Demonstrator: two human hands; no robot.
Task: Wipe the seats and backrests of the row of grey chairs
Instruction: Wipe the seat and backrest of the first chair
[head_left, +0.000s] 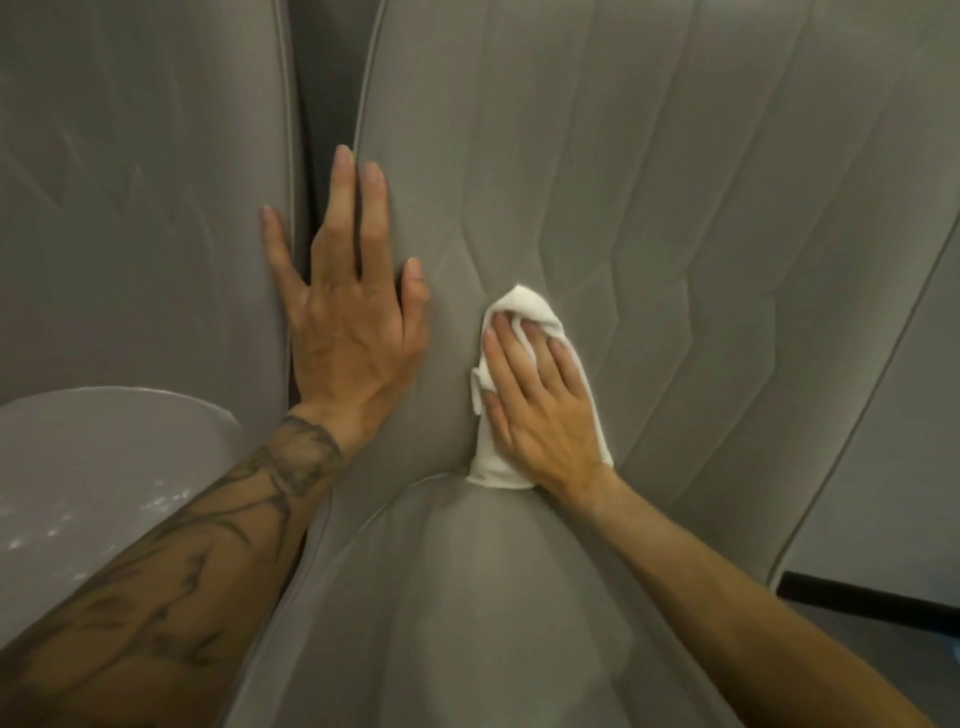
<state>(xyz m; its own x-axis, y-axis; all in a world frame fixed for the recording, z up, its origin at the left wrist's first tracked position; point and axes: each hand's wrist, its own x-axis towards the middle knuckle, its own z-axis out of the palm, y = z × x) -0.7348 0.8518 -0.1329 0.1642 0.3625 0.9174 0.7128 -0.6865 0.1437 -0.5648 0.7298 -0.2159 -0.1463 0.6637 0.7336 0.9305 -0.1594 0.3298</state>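
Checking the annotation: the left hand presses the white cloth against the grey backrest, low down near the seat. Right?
Wrong hand. The head view shows the right hand pressing the white cloth against the grey backrest, low down near the seat. The left hand holds nothing; it lies flat at the backrest's edge.
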